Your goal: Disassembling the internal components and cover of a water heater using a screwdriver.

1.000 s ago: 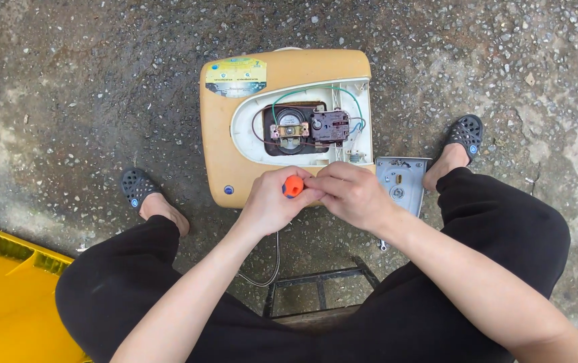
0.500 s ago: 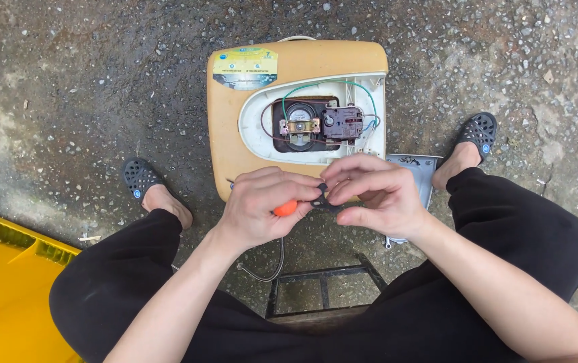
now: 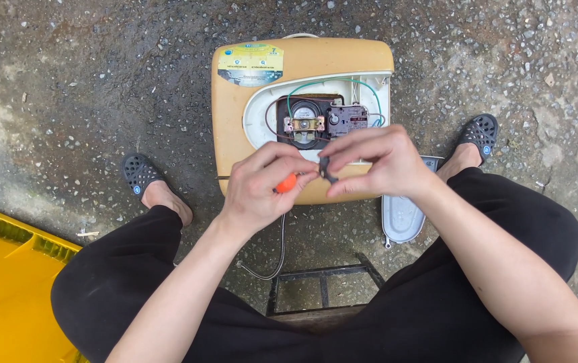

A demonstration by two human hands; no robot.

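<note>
Sitting over a rough, wet concrete floor (image 3: 67,81), the person works with both hands just in front of a yellow-beige plastic appliance casing (image 3: 232,128) that lies on the ground between the feet. The left hand (image 3: 262,185) is curled tight around an orange-handled tool (image 3: 286,182); only a small patch of the orange grip shows between the fingers, so the kind of tool cannot be told. The right hand (image 3: 376,161) pinches a small dark part (image 3: 326,169) between thumb and forefinger, the other fingers loosely bent above it. The two hands meet at this part, fingertips touching or nearly so, right over the casing's lower edge.

The casing's white inner panel (image 3: 259,121) is open to view, showing a dark round mechanism with a brass-coloured bracket (image 3: 304,124), a dark switch block (image 3: 347,117) just beside it, and a thin green wire (image 3: 316,84) arching over both. A colourful sticker (image 3: 250,64) sits at the casing's top left corner.

A grey oval plastic cover (image 3: 400,215) lies on the floor beside the right knee. A grey cord (image 3: 277,255) trails from the casing toward a dark metal stool frame (image 3: 322,275) under the person. Dark perforated clogs (image 3: 140,173) are on the feet, and a yellow plastic crate (image 3: 7,282) stands at the left.
</note>
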